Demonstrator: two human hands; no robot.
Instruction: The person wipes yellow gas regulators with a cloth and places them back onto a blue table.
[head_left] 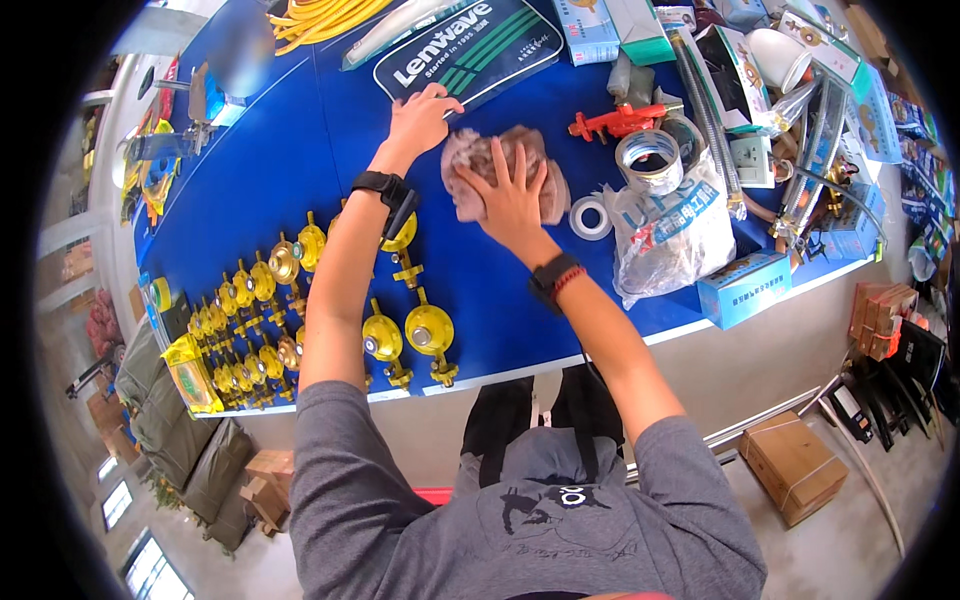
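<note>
My right hand (512,195) lies flat with spread fingers on a crumpled pinkish-brown cloth (465,160) on the blue table. Just to its left and farther off, my left hand (420,122) touches the near edge of a dark green sign board (520,50) with white lettering and green stripes. Its fingers look extended and slightly bent over that edge. Beside the cloth, on the right, is a small white tape roll (590,217). Rows of yellow gas regulators (430,329) stand left of and below my hands, partly hidden behind my left forearm.
Right of my hands are a large tape roll (648,162), a white plastic bag (675,235), a red tool-like piece (620,122), and a blue box (745,288) near the table edge. A coiled yellow hose (320,20) lies at the back. A cardboard box (795,467) stands on the floor.
</note>
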